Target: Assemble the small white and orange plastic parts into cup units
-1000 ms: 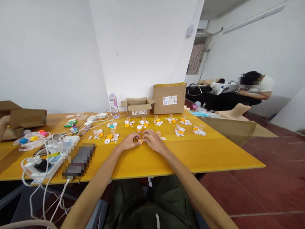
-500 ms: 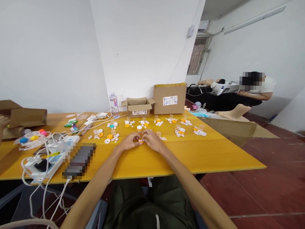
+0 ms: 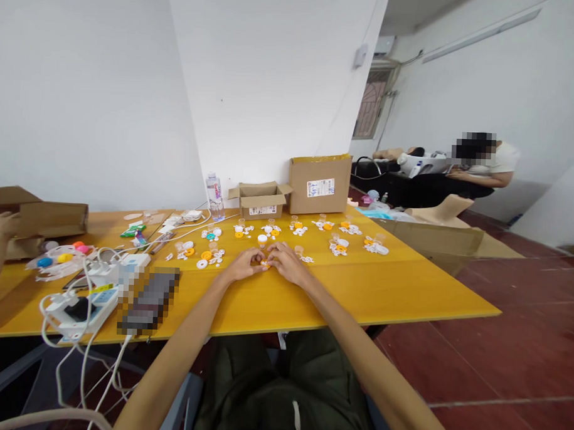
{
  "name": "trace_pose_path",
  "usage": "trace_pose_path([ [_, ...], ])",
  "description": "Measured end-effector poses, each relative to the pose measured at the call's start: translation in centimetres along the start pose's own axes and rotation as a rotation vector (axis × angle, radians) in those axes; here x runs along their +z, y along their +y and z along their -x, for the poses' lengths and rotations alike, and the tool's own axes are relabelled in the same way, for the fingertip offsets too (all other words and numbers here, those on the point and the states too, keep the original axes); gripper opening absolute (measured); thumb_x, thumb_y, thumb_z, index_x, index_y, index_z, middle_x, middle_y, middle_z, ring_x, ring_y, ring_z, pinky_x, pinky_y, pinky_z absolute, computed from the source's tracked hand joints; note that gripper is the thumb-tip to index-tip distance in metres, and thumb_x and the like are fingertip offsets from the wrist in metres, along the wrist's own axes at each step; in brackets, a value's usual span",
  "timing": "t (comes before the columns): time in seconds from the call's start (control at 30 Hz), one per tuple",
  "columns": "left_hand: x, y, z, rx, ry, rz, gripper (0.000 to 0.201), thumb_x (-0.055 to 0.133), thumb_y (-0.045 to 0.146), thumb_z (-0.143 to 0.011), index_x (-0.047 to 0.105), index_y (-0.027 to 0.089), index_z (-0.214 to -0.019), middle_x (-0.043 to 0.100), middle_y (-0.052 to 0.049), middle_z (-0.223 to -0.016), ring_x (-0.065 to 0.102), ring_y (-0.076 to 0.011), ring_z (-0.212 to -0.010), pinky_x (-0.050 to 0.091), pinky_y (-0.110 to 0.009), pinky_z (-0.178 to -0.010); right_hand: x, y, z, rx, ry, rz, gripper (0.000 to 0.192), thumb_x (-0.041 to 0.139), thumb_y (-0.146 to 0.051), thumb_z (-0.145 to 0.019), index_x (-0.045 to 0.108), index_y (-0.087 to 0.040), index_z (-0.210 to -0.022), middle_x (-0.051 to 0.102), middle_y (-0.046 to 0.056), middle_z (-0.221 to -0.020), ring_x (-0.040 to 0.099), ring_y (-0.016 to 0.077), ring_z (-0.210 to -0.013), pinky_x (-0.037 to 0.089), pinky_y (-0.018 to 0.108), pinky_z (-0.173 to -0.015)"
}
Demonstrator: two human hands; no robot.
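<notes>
Both my hands meet over the yellow table, fingers curled in around a small orange-and-white plastic piece (image 3: 265,263). My left hand (image 3: 244,265) pinches it from the left, and my right hand (image 3: 285,261) closes on it from the right. Its exact kind is too small to make out, and fingers cover part of it. Just beyond my fingertips stands a white-topped piece (image 3: 262,239). Left of my left hand lie an orange ring (image 3: 206,256) and a white ring (image 3: 202,265) among small white parts. A clear cup (image 3: 299,250) stands behind my right hand.
Several groups of small parts and clear cups spread across the table (image 3: 406,294). Behind them stand a bottle (image 3: 215,197), a small open carton (image 3: 262,201) and a larger box (image 3: 320,186). Power strips (image 3: 88,315) with cables lie left. Another person's hand (image 3: 1,225) reaches into a carton (image 3: 54,219).
My hands stay in nearly the same place, with the fingers shifting slightly around the small piece. The other person's hand at the left has moved a little.
</notes>
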State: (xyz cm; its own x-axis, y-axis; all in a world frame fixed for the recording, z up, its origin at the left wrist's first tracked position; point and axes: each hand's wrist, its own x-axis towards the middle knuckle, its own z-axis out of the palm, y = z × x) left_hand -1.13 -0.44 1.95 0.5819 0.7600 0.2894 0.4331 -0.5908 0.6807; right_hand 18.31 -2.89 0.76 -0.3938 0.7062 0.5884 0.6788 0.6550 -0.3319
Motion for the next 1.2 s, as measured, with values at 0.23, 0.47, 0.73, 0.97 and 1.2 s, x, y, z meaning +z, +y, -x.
trace_pose_path([
  [0.23, 0.01, 0.19, 0.04, 0.002, -0.002, 0.010, 0.016, 0.070, 0.032, -0.077, 0.066, 0.020, -0.086, 0.063, -0.001, -0.084, 0.057, -0.0171, -0.080, 0.049, -0.031, -0.082, 0.02, -0.05, 0.14, 0.014, 0.004, -0.013, 0.015, 0.064, -0.012, -0.087, 0.069, -0.022, -0.078, 0.064, 0.007, -0.106, 0.059, 0.0207, -0.097, 0.048, 0.036, -0.084],
  [0.47, -0.09, 0.41, 0.11, 0.013, 0.001, 0.022, 0.015, 0.070, 0.031, -0.077, 0.066, 0.019, -0.085, 0.063, -0.001, -0.084, 0.057, -0.0168, -0.080, 0.049, -0.031, -0.082, 0.25, 0.09, 0.31, 0.022, 0.019, -0.041, 0.017, 0.062, -0.010, -0.088, 0.069, -0.022, -0.077, 0.063, 0.006, -0.107, 0.058, 0.0203, -0.097, 0.047, 0.037, -0.085],
  [0.73, -0.09, 0.35, 0.04, 0.009, 0.000, 0.005, 0.017, 0.070, 0.033, -0.077, 0.066, 0.019, -0.086, 0.063, 0.000, -0.082, 0.056, -0.0166, -0.079, 0.049, -0.031, -0.080, 0.66, 0.36, 0.39, -0.013, 0.057, -0.076, 0.018, 0.062, -0.009, -0.087, 0.068, -0.023, -0.077, 0.064, 0.005, -0.105, 0.059, 0.0200, -0.098, 0.048, 0.036, -0.085],
  [0.97, -0.06, 0.45, 0.06, 0.007, 0.000, 0.004, 0.015, 0.069, 0.031, -0.077, 0.065, 0.019, -0.086, 0.063, 0.000, -0.083, 0.056, -0.0165, -0.079, 0.049, -0.030, -0.080, 0.56, 0.04, 0.59, -0.022, 0.058, -0.046, 0.019, 0.060, -0.008, -0.087, 0.066, -0.023, -0.078, 0.064, 0.005, -0.105, 0.059, 0.0214, -0.102, 0.049, 0.038, -0.087],
  [1.2, -0.04, 0.66, 0.04, 0.005, 0.002, 0.005, 0.015, 0.069, 0.031, -0.078, 0.066, 0.019, -0.086, 0.064, 0.000, -0.084, 0.057, -0.0166, -0.079, 0.049, -0.031, -0.081, 0.42, -0.31, 0.70, -0.034, 0.066, 0.004, 0.019, 0.059, -0.007, -0.087, 0.066, -0.023, -0.081, 0.065, 0.006, -0.106, 0.058, 0.0214, -0.102, 0.049, 0.038, -0.087],
])
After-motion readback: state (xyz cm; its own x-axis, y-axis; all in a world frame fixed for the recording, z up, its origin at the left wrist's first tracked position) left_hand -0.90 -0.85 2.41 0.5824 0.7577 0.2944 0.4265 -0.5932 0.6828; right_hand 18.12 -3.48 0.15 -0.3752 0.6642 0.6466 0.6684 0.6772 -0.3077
